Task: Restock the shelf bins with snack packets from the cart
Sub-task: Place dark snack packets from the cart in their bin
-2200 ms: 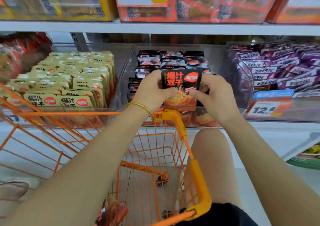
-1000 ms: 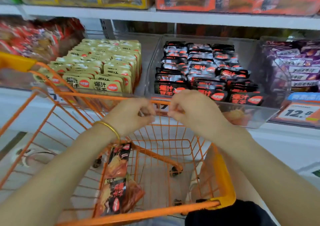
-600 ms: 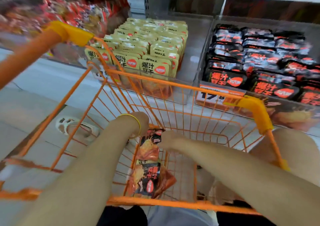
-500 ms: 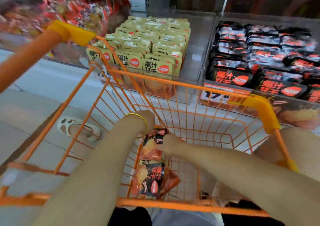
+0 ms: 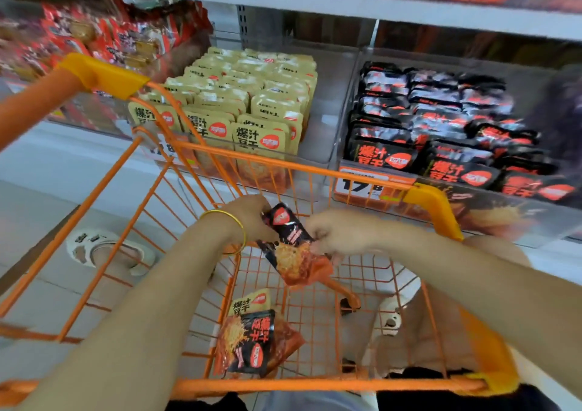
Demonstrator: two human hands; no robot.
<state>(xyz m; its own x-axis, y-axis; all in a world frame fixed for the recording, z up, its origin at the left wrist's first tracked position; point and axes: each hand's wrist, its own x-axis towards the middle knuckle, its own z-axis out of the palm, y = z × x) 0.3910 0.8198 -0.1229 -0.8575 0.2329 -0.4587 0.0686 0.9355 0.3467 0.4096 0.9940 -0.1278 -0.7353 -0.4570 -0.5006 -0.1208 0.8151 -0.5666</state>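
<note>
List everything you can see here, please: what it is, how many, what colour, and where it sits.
Cart: one, orange wire, in front of the shelf.
Held packet: one, black and orange, above the cart between both hands.
Black packet: one, lying on the cart floor.
Tan packet: one, on the cart floor, partly under the black packet.
Tan packets bin: many, standing in rows, middle of shelf.
Black packets bin: many, right of the tan ones.
Red packets: many, piled at far left.
Price tag: one, white and orange, on the black bin's front.
Bangle: one, gold, left wrist.
Left hand: gripping the held packet.
Right hand: fingers pinching its other edge.
</note>
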